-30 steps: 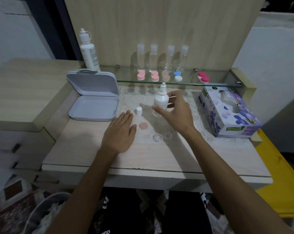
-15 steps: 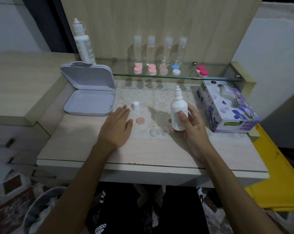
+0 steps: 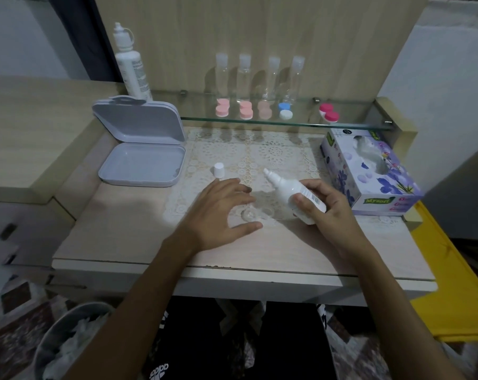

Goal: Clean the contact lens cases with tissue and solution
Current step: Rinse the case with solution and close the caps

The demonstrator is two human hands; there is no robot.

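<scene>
White plastic fills my right hand (image 3: 325, 212): its grip is curled round the solution bottle (image 3: 292, 196), nozzle tilted toward the clear lens case (image 3: 255, 213) on the counter (image 3: 122, 229) just left of that grip. My left hand (image 3: 218, 215) hovers with fingers spread over the case, holding nothing; I judge this the wetting step, and next I must steady the case and squeeze into its cups.

Home dressing nook; wooden vanity table (image 3: 128, 242), lace mat (image 3: 259, 154), glass shelf (image 3: 355, 124), tissue box (image 3: 369, 174)

My right hand (image 3: 325, 212) grips the white solution bottle (image 3: 292, 196), uncapped, tilted with its nozzle pointing up-left. Just left of the bottle, the clear lens case (image 3: 255, 213) lies open on the lace mat. The bottle's white cap (image 3: 218, 170) stands further left; the tissue box (image 3: 369, 171) sits right of the bottle.
</scene>
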